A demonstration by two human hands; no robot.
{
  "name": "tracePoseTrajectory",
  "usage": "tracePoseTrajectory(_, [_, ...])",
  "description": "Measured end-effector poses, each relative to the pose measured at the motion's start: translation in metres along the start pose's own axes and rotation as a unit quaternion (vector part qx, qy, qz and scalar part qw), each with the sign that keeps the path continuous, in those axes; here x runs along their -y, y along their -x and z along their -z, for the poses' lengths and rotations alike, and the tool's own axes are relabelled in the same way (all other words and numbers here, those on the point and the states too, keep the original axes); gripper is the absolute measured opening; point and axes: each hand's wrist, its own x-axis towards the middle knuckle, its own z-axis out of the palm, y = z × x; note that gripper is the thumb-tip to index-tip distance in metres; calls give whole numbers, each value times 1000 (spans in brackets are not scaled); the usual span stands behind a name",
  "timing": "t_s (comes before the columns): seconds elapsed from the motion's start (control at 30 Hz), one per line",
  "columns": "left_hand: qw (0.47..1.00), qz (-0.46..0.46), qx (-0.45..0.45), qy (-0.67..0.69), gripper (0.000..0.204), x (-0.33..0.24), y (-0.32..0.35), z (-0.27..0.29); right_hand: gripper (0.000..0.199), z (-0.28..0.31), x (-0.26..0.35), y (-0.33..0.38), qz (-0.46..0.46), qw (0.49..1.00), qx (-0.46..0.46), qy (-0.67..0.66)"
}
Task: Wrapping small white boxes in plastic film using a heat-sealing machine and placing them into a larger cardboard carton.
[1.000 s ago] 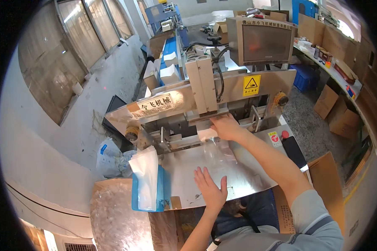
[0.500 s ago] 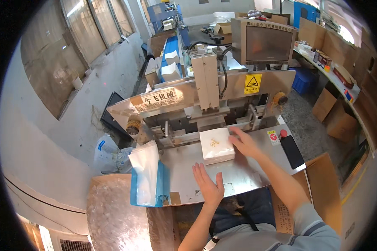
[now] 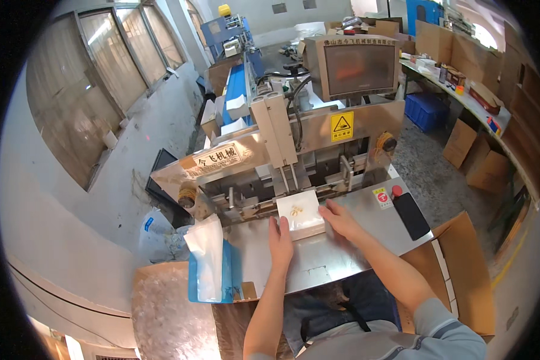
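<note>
A white square tissue pack (image 3: 300, 213) lies on the steel table (image 3: 318, 258) of a packing machine, just in front of the machine's outlet. My left hand (image 3: 280, 241) lies flat with its fingers against the pack's left side. My right hand (image 3: 340, 218) rests against its right side. Both hands bracket the pack, which sits on the table surface.
The packing machine (image 3: 282, 156) with a monitor box (image 3: 357, 66) stands behind the table. A blue bin with white plastic bags (image 3: 210, 270) sits at the left. An open cardboard box (image 3: 456, 270) is at the right, with a black device (image 3: 411, 215) and a red button (image 3: 395, 191) close to it.
The right hand drew the white pack out from the machine's outlet toward me. The left hand moved forward from the table's middle up to the pack's left side.
</note>
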Motion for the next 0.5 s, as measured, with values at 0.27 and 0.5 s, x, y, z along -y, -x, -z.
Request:
tracePoseTrajectory(0.27, [997, 55, 24, 48, 64, -14, -1, -8, 73, -8, 3, -8, 62, 997, 4, -41])
tracePoseTrajectory(0.5, [941, 194, 50, 273, 65, 17, -47, -7, 93, 29, 11, 44, -51, 967, 13, -250])
